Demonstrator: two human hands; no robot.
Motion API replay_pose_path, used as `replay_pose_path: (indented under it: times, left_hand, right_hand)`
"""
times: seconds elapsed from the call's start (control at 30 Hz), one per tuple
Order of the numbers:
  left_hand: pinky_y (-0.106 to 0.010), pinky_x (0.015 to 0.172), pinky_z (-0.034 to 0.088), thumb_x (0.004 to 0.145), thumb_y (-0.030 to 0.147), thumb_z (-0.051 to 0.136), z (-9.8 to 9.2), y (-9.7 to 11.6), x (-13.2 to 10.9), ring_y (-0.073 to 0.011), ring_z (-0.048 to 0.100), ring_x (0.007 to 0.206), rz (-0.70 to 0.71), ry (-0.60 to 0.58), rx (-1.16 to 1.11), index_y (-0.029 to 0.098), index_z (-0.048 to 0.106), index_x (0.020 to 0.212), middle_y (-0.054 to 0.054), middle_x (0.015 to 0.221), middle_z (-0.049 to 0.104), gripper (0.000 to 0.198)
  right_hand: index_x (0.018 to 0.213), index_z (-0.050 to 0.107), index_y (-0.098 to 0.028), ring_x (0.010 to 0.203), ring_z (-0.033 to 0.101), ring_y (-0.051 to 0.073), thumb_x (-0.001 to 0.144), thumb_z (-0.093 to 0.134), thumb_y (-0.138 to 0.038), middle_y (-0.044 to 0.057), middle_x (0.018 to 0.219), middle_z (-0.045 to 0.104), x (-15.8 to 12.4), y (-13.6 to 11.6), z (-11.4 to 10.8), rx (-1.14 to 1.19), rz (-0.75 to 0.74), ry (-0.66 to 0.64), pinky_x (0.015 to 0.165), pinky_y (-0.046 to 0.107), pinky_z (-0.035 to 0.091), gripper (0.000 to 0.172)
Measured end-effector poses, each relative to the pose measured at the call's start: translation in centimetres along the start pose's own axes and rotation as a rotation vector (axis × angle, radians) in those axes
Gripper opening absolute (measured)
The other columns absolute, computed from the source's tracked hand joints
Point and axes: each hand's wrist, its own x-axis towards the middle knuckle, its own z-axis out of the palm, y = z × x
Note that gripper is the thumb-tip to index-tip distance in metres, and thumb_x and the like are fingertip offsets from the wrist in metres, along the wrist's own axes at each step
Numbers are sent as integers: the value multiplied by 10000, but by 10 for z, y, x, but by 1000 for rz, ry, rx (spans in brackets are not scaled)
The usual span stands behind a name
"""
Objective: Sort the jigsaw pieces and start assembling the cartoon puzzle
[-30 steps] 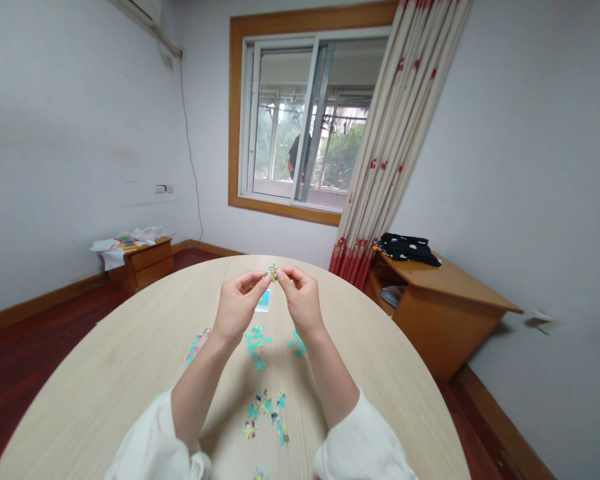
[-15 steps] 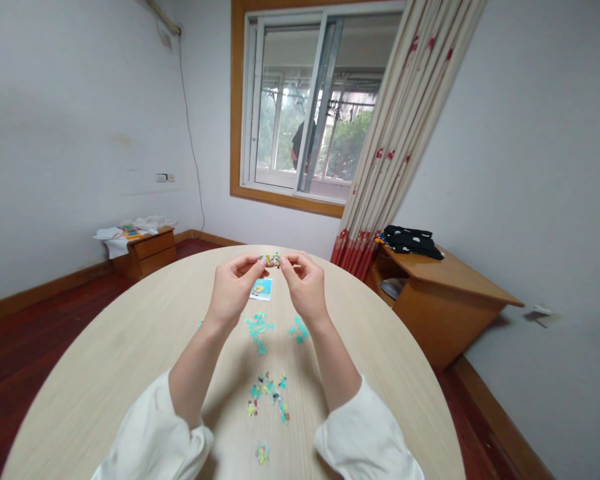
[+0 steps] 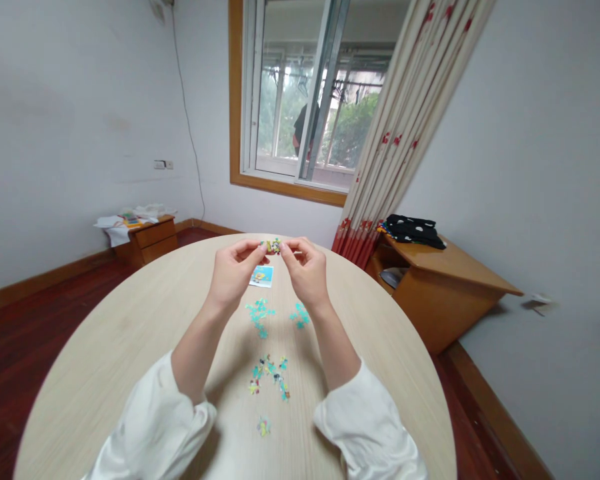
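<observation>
Between my fingertips, raised over the far part of the table, are small joined jigsaw puzzle pieces in yellow, green and dark colours. My left hand pinches their left side between thumb and fingers. On the right side, my right hand pinches them the same way. Just below the hands lies a small picture card with a blue ground and a yellow figure. Turquoise puzzle pieces lie nearer to me, with another turquoise group beside my right forearm.
Mixed-colour puzzle pieces and a small yellowish cluster lie on the round table. A wooden desk with dark folded cloth stands at the right. Papers lie on a low cabinet at the left.
The camera view has tilted down slightly, so the window and the table sit higher in view. Both hands keep their pinch on the puzzle pieces, with little other movement.
</observation>
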Motion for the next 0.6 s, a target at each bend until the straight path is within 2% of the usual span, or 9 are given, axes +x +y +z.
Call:
replay_pose_path:
  times: [0.37, 0.6]
  left_hand:
    - [-216, 570, 482, 597, 315, 769, 0, 1, 0, -107, 593, 564, 3, -19, 16, 139, 701, 678, -17, 651, 683, 205]
    - [-226, 567, 479, 604, 339, 763, 0, 0, 0, -115, 588, 568, 14, -19, 33, 134, 699, 685, -31, 661, 689, 229]
  right_hand:
    - [719, 638, -201, 715, 585, 140, 830, 581, -329, 18, 768, 632, -1, -1, 0, -8, -7, -25, 640, 280, 458, 179]
    - [728, 645, -196, 707, 580, 134, 830, 591, -389, 15, 762, 624, -1, 0, 0, -2, 16, -48, 649, 276, 459, 225]
